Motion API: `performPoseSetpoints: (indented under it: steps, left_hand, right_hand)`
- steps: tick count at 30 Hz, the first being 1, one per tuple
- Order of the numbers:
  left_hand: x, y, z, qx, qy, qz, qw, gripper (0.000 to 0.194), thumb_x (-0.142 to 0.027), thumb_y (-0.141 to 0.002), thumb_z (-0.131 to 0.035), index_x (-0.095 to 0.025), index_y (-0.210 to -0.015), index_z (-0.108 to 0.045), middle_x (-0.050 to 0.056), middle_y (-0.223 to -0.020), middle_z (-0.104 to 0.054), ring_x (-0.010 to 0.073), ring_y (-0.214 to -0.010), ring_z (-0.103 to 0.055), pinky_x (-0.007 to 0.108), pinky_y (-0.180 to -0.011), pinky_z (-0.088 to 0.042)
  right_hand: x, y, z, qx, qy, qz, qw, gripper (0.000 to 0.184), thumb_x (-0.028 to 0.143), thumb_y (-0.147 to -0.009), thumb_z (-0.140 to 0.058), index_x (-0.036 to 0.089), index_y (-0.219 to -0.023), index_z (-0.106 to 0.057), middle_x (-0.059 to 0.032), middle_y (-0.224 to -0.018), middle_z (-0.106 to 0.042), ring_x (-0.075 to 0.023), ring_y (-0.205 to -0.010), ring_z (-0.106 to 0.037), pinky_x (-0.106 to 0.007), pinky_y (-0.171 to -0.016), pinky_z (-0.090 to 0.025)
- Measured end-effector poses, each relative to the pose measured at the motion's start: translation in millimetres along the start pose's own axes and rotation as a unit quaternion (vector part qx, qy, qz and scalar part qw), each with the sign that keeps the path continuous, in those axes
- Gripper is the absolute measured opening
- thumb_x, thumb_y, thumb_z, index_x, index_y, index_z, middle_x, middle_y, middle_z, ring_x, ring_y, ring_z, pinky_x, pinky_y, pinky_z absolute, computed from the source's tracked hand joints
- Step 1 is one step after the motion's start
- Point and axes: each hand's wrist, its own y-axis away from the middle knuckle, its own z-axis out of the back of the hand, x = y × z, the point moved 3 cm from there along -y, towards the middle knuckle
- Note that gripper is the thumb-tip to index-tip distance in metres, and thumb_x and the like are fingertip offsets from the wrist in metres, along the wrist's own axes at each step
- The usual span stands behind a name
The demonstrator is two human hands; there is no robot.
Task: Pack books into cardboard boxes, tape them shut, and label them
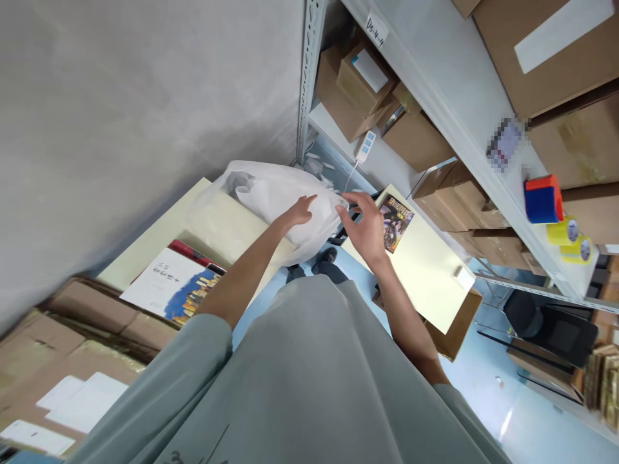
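Note:
A white plastic bag (285, 187) lies crumpled over the end of a cream tabletop (162, 216). My left hand (300, 211) rests on or just over the bag, index finger stretched out and the other fingers loosely bent. At the bag's right edge is my right hand (365, 225), thumb and index finger curved and apart; whether its fingertips touch the plastic is hard to tell. Beneath that hand, a comic-style book (396, 221) with a dark, colourful cover lies on a second cream tabletop (425, 277).
Books (169, 283) lie on the left tabletop beside cardboard boxes (72, 348). Grey shelving (449, 84) on the right holds more boxes, a power strip (366, 147), a red-and-blue object (544, 198) and yellow tape rolls (575, 240). A black chair (546, 328) stands farther right.

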Motion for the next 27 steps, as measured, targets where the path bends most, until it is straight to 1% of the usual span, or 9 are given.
performPoseSetpoints:
  steps: [2,4,7,10,13,15,18,22,27]
  left_hand:
    - [3.7,-11.6,-5.8,-0.014,0.007,0.026,1.000,0.075,-0.014,-0.075,-0.071,-0.010,-0.150,-0.070,0.026,-0.160,-0.066,0.0419,-0.159,-0.055,0.052,-0.137,-0.040]
    - [5.5,-14.4,-9.1,-0.018,0.006,0.039,0.999,0.071,-0.015,-0.078,-0.071,-0.009,-0.148,-0.070,0.027,-0.159,-0.066,0.0418,-0.155,-0.059,0.051,-0.135,-0.043]
    - [4.8,-6.9,-6.4,-0.028,0.001,0.050,0.998,0.064,-0.016,-0.083,-0.068,-0.011,-0.147,-0.072,0.026,-0.158,-0.068,0.0403,-0.146,-0.067,0.052,-0.129,-0.049]
    - [0.3,10.9,5.7,-0.050,-0.003,0.044,0.998,0.055,-0.018,-0.090,-0.066,-0.015,-0.144,-0.076,0.021,-0.155,-0.072,0.0349,-0.138,-0.072,0.049,-0.127,-0.050]
    - [-6.1,41.2,24.9,-0.089,0.041,0.018,0.995,0.046,-0.020,-0.092,-0.065,-0.018,-0.136,-0.080,0.016,-0.145,-0.079,0.0294,-0.122,-0.078,0.044,-0.116,-0.059]
    - [-10.9,69.0,39.5,-0.129,0.098,-0.002,0.987,0.044,-0.020,-0.089,-0.068,-0.017,-0.131,-0.082,0.016,-0.137,-0.082,0.0272,-0.111,-0.081,0.041,-0.105,-0.064]
    - [-18.5,115.9,60.0,-0.204,0.151,-0.010,0.967,0.039,-0.024,-0.083,-0.077,-0.017,-0.121,-0.085,0.013,-0.120,-0.086,0.0260,-0.102,-0.081,0.039,-0.100,-0.065]
    - [-29.5,168.2,80.8,-0.287,0.188,-0.001,0.939,0.038,-0.040,-0.079,-0.088,-0.017,-0.109,-0.085,0.009,-0.101,-0.085,0.0259,-0.096,-0.079,0.039,-0.095,-0.066]
    - [-42.2,205.9,97.7,-0.327,0.236,-0.041,0.914,0.047,-0.058,-0.075,-0.095,-0.020,-0.098,-0.078,0.007,-0.099,-0.082,0.0222,-0.093,-0.077,0.036,-0.087,-0.065]
  right_hand:
    - [11.4,6.8,7.9,-0.009,0.006,0.009,1.000,0.033,0.055,-0.114,-0.064,0.028,-0.126,-0.078,-0.0109,-0.129,-0.079,-0.0254,-0.120,-0.075,-0.039,-0.100,-0.066]
    - [20.5,12.9,14.8,-0.016,0.011,0.016,1.000,0.033,0.055,-0.115,-0.063,0.028,-0.127,-0.078,-0.0104,-0.129,-0.079,-0.0250,-0.119,-0.076,-0.039,-0.098,-0.067]
    - [29.4,20.4,21.8,-0.021,0.014,0.021,0.999,0.034,0.057,-0.116,-0.062,0.029,-0.128,-0.078,-0.0098,-0.128,-0.080,-0.0256,-0.120,-0.075,-0.041,-0.097,-0.068]
    - [33.7,26.1,23.7,-0.022,0.017,0.024,0.999,0.034,0.057,-0.115,-0.062,0.030,-0.127,-0.079,-0.0095,-0.127,-0.080,-0.0260,-0.119,-0.076,-0.043,-0.096,-0.068]
    - [35.4,29.5,20.3,-0.017,0.012,0.031,0.999,0.034,0.056,-0.115,-0.061,0.029,-0.126,-0.079,-0.0100,-0.126,-0.080,-0.0254,-0.116,-0.077,-0.042,-0.095,-0.069]
    - [36.3,30.4,15.1,-0.006,0.007,0.033,0.999,0.035,0.056,-0.115,-0.061,0.027,-0.125,-0.079,-0.0109,-0.125,-0.080,-0.0249,-0.113,-0.077,-0.042,-0.095,-0.068]
    - [39.6,29.9,3.1,0.019,-0.002,0.038,0.999,0.038,0.058,-0.115,-0.060,0.026,-0.123,-0.079,-0.0112,-0.124,-0.081,-0.0243,-0.110,-0.078,-0.042,-0.095,-0.068]
    - [44.6,26.9,-21.9,0.081,-0.004,0.044,0.996,0.042,0.061,-0.116,-0.058,0.026,-0.125,-0.078,-0.0104,-0.125,-0.081,-0.0244,-0.113,-0.077,-0.041,-0.097,-0.068]
    - [43.9,20.9,-57.2,0.156,0.019,0.029,0.987,0.044,0.060,-0.114,-0.061,0.025,-0.134,-0.077,-0.0120,-0.133,-0.081,-0.0256,-0.118,-0.078,-0.043,-0.101,-0.068]
